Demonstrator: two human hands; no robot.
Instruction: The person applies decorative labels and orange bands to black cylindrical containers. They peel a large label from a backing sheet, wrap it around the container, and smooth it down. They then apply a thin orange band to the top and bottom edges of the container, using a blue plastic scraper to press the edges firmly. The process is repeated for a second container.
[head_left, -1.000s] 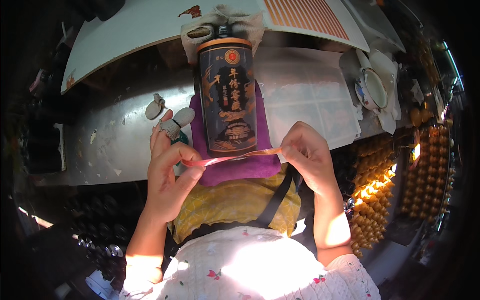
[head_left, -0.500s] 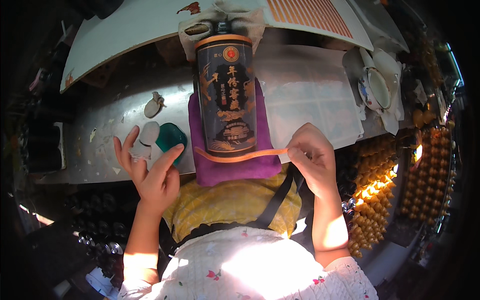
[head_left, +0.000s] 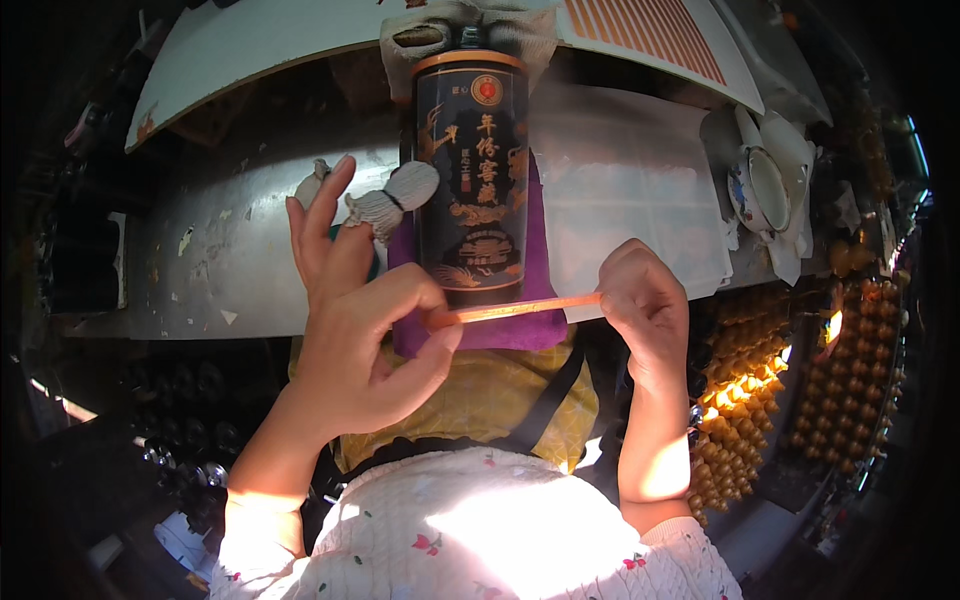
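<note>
Head view is showing a tall black cylindrical bottle lying on a purple cloth, its base toward the person and its cap end pointing away. The bottle is carrying gold and orange ornament down its dark side, a small round red seal near the far end, and an orange band around the rim there.

The left hand is pinching one end of a thin orange strip between thumb and forefinger, while its other fingers are spreading upward and apart. The right hand is curling closed around the strip's other end, so the strip is stretching taut between both hands, lying across the bottle's near end just above the purple cloth.

Just beyond the left hand's raised fingers, a small white cloth-wrapped stopper (bound with a dark tie) is resting on the metal table, beside the bottle. A white sheet of paper is lying right of the bottle, and a white board with orange stripes is standing at the far edge. Rows of golden-brown capped bottles are filling the right side. A white-and-blue porcelain dish is sitting near the paper.
</note>
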